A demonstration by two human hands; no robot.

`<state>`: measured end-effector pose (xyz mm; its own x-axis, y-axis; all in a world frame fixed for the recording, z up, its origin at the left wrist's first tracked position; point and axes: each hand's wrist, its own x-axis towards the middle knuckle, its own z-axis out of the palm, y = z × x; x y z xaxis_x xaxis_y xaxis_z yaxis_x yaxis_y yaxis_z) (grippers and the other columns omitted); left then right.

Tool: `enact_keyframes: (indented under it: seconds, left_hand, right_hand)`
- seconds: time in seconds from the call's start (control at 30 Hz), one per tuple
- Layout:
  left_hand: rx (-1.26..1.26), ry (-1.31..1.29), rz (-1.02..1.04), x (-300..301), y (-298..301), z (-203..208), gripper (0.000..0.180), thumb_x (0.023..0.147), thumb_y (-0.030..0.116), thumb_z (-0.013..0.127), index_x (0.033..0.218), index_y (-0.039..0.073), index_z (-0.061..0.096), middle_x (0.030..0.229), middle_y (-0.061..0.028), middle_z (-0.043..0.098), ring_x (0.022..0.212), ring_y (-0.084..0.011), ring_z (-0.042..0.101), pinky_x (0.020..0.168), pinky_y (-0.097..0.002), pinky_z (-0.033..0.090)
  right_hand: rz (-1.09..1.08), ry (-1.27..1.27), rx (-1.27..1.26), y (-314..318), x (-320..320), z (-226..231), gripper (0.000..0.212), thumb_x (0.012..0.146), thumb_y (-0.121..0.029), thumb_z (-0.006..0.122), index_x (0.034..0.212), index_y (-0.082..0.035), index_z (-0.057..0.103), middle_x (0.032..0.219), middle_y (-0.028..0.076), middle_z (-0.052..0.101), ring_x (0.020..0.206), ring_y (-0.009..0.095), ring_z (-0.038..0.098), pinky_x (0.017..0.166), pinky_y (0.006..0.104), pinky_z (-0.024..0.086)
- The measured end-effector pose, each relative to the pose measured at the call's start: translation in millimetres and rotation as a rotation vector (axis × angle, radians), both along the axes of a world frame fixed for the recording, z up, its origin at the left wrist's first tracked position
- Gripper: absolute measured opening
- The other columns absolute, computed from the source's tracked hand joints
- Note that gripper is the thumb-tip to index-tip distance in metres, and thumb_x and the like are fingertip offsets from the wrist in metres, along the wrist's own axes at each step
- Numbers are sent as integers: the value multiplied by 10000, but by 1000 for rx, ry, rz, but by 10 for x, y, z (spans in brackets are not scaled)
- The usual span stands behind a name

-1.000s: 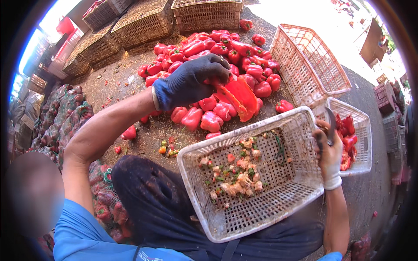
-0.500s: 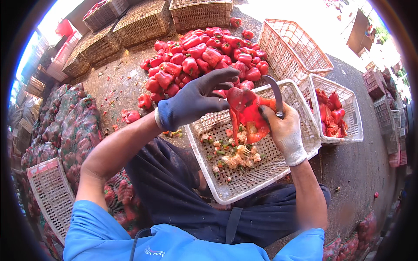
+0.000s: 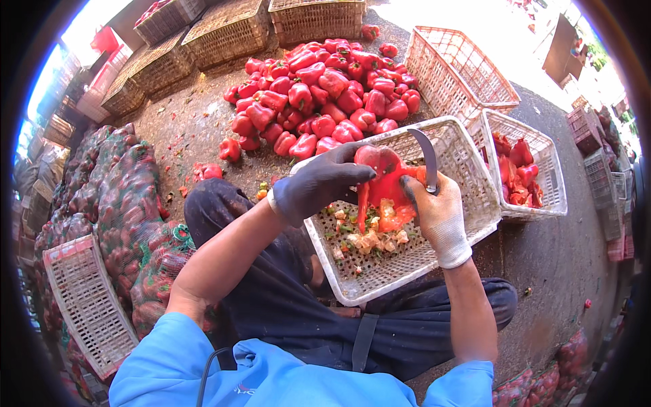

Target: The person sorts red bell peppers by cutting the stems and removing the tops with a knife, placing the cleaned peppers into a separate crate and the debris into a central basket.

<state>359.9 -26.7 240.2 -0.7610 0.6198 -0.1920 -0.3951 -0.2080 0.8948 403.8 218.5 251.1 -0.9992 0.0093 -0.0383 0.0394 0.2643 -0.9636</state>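
In comes the left hand (image 3: 327, 180), making this a two-handed hold on the opened red pepper (image 3: 388, 179)!
The pepper's at its three o'clock, touching; clamped or not, can't tell. The right hand (image 3: 437, 207) clamps pepper, at its ten o'clock, and curved knife (image 3: 429, 157), over the white crate (image 3: 473, 178).

No lettering can be read. A small printed mark (image 3: 244, 389) is borne on the front of the blue shirt (image 3: 305, 390), near the lower edge of the view and to the right of a dark cord (image 3: 205, 380); only a few fine strokes of it are shown, and its wording cannot be made out.
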Motion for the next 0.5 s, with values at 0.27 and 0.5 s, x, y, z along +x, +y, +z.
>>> enact_keyframes:
  seconds: [0.27, 0.5]
  left_hand:
    - [229, -90, -22, 2, -1, -331, 814, 1004, 284, 744, 1673, -9, 386, 1648, -122, 526, 1517, -220, 499, 1300, -386, 349]
    - [376, -232, 13, 112, 27, -314, 520, 1067, 249, 689, 1502, -15, 575, 1445, -156, 688, 1318, -247, 685, 1200, -427, 508]
  right_hand:
    - [76, -196, -280, 123, -33, -142, 253, 1008, -166, 778, 1170, 27, 757, 935, 44, 782, 777, 103, 735, 676, 262, 570]
    - [157, -270, -482, 364, -130, -612, 293, 1022, -130, 753, 1255, 44, 721, 1135, 116, 792, 980, 175, 782, 857, 320, 631]
